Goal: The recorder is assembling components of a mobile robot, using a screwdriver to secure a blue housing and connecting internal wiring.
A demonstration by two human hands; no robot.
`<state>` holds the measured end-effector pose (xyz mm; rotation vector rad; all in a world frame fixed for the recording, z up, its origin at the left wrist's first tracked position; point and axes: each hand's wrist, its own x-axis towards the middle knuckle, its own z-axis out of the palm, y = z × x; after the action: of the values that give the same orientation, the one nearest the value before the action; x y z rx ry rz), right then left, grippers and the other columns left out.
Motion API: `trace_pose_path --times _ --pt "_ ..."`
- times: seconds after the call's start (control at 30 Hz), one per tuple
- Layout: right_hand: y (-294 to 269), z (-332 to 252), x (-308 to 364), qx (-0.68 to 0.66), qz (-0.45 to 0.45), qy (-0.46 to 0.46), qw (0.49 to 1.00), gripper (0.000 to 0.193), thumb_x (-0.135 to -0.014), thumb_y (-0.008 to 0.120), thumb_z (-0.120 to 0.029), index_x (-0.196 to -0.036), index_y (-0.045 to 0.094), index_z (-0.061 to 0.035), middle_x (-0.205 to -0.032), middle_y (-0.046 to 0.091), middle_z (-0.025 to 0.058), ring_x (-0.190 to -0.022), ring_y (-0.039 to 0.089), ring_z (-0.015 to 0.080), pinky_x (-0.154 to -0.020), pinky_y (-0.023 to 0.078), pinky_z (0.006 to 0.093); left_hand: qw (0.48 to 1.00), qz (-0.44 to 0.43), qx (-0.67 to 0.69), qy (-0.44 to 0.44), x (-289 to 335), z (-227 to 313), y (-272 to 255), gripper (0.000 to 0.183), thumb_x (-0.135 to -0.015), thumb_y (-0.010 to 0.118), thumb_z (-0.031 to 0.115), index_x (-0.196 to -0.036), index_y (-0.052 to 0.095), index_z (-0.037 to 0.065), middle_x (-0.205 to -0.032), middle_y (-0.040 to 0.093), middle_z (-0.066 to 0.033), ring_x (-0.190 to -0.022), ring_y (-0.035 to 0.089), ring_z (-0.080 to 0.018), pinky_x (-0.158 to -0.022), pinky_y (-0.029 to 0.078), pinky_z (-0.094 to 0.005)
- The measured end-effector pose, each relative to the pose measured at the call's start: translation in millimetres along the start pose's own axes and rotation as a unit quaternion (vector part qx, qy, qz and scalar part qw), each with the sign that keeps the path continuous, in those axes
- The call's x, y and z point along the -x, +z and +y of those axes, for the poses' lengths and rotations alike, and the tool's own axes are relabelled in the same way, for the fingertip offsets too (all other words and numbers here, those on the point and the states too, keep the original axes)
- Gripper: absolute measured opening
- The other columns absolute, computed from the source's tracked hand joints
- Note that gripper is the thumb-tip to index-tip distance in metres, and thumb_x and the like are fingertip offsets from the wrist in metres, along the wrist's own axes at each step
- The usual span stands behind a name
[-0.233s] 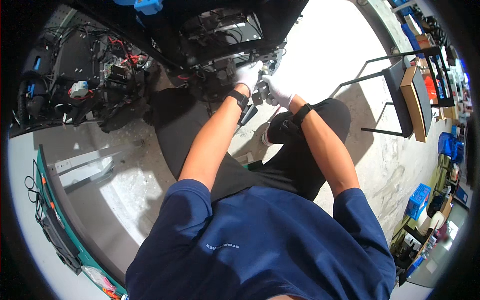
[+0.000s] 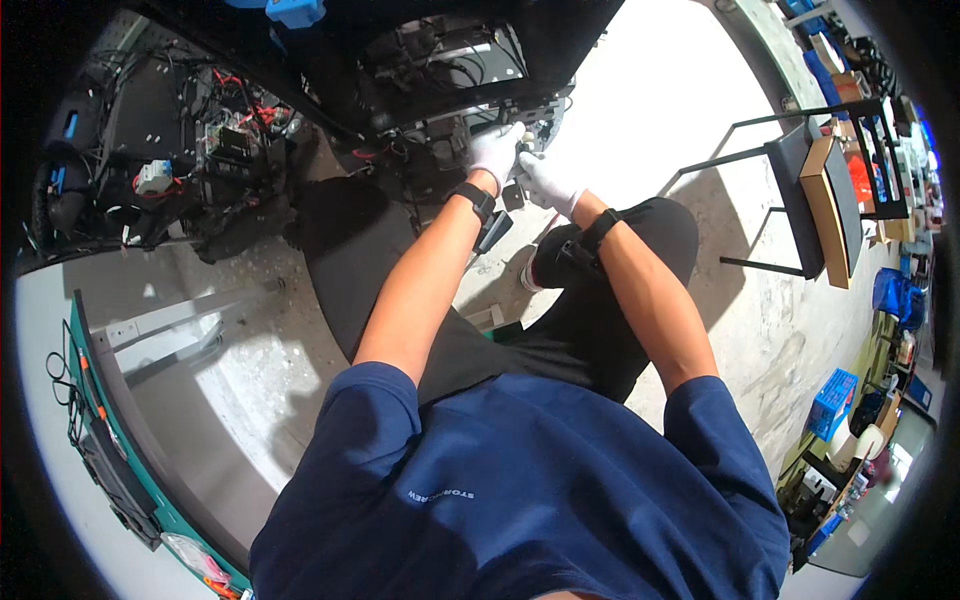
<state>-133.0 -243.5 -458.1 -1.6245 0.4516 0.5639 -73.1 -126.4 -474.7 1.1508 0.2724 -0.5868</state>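
Observation:
Both my hands wear white gloves and work close together at the lower front edge of a dark machine point(image 2: 440, 150) with black brackets and cables. My left hand point(image 2: 494, 152) rests against the metal parts, its fingers drawn together beside a small pale round fitting point(image 2: 529, 138). Just right of it and slightly nearer, my right hand point(image 2: 553, 184) is closed, fingers curled toward that fitting. Whatever lies inside either hand is too small or hidden to make out. Dark bands with small boxes point(image 2: 492, 232) sit on my wrists.
An opened unit with red and black wiring point(image 2: 235, 145) stands at the left. A black chair point(image 2: 795, 195) holding a cardboard piece point(image 2: 828, 210) is at the right. Below left is a table edge with a green mat point(image 2: 150, 480). A blue box point(image 2: 834, 402) lies among goods far right.
My right hand has shifted slightly up and left, nearer my left hand. The dark grey blocks seen below its fingers earlier are now mostly out of sight.

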Motion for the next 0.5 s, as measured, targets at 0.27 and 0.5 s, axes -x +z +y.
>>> trace_pose_path --times 0.27,0.5 --pt "14.6 7.3 7.4 0.256 0.19 -0.162 0.934 0.041 -0.101 0.054 -0.036 -0.094 0.066 0.0031 -0.085 0.069 0.0306 -0.085 0.068 0.0439 -0.079 0.053 0.0517 1.0 0.0 0.003 -0.005 -0.4 0.4 0.7 0.02 -0.1 0.067 0.018 -0.105 0.075 0.0 -0.102 0.077 -0.0095 -0.087 0.071 -0.0171 -0.081 0.056 -0.0306" --pt "-2.1 -31.0 35.0 -0.118 0.004 0.066 0.991 0.041 -0.105 0.045 -0.041 -0.081 0.057 -0.0107 -0.061 0.052 0.0015 -0.043 0.047 0.0149 -0.038 0.034 0.0295 1.0 0.013 -0.012 0.013 2.0 3.5 1.6 0.021 -0.099 0.068 0.018 -0.107 0.075 0.001 -0.104 0.077 -0.0093 -0.09 0.071 -0.0176 -0.082 0.056 -0.0318"
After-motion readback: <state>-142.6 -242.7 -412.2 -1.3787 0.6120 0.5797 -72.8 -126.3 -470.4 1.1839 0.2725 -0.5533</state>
